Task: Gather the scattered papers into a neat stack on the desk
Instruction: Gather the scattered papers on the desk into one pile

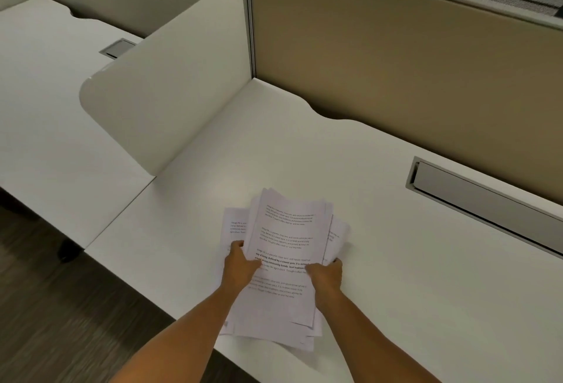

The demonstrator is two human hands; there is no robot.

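The papers (285, 248) lay in a loose, fanned pile at the lower centre of the frame, on the near part of the white desk (396, 261). The sheets were printed with short blocks of text and were not squared up: the top sheet sat tilted, one sheet stuck out to the left, another poked out to the right, and the lowest edges reached the desk's near edge.

Both hands held the pile from either side. The left hand (240, 264) had its grip closed on the left edge of the papers, thumb lying on the top sheet and fingers curled around the side. The right hand (324, 274) was clenched on the right edge, thumb on top and fingertips wrapped around the sheets. Bare forearms ran from the bottom of the frame up to the pile.

Around the pile the desk surface was plain white. A long grey cable tray (487, 197) was set into the desk at the right of the frame. A white rounded divider (170, 78) stood upright at the upper left, separating this desk from the neighbouring one. A tan partition panel (411, 63) ran along the back, across the upper right. Dark flooring (61, 306) showed at the lower left.
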